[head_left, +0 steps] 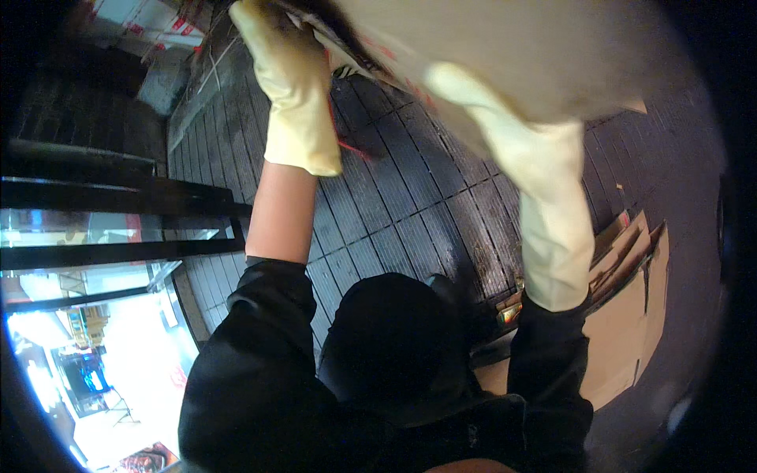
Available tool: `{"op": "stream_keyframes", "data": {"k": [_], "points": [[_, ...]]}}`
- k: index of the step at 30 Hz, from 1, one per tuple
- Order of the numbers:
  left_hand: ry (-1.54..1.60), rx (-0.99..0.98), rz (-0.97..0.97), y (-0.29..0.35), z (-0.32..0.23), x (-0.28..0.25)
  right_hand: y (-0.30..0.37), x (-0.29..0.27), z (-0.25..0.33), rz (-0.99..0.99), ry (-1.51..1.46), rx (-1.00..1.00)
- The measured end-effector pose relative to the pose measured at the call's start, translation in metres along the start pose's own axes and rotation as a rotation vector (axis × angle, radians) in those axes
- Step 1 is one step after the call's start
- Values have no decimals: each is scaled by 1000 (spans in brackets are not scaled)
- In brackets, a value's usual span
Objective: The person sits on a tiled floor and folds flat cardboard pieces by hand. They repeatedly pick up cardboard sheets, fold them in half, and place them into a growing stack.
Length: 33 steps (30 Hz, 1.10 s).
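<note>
A large brown piece of cardboard (552, 47) with faint red print is held up in front of me, across the top of the view. Whether it is a box or a flattened sheet, I cannot tell. My left hand (292, 87), in a pale yellow rubber glove, is closed at its dark left edge; the fingertips are partly hidden. My right hand (528, 146), gloved the same way, grips its near side. The thumb lies along the cardboard and the other fingers are out of sight behind it.
Flattened cardboard (623, 331) leans in a stack by my right forearm. Grooved dark floor tiles (386, 181) lie below. On the left stand a dark-framed glass door (118, 252) and a brightly lit interior. A white package with red marks (169, 24) sits at far left.
</note>
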<state>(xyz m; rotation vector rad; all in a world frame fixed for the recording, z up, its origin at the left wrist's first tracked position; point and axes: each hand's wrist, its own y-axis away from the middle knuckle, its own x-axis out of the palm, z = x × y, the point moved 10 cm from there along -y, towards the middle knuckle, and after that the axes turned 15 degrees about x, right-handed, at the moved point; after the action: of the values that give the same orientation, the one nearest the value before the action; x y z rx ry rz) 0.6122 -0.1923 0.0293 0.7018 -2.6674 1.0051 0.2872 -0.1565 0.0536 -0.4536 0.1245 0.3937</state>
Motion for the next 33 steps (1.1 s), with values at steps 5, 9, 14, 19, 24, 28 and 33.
{"op": "stream_keyframes", "data": {"k": [5,9,14,19,24,28,33], "points": [[-299,-198,-79,51,40,-110,-27,123,6,-9,387,-170],[-409,-455,-155,163,61,-185,66,230,-119,490,956,72],[-402,-711,-293,285,59,-238,224,291,-152,1079,1252,-33],[-335,-694,-256,310,44,-249,177,258,-157,957,148,656],[-324,-696,-233,305,37,-242,102,221,-225,494,347,679],[-316,-654,-204,289,32,-225,124,255,-255,580,668,541],[-245,-473,-94,239,37,-175,127,270,-300,501,364,583]]}}
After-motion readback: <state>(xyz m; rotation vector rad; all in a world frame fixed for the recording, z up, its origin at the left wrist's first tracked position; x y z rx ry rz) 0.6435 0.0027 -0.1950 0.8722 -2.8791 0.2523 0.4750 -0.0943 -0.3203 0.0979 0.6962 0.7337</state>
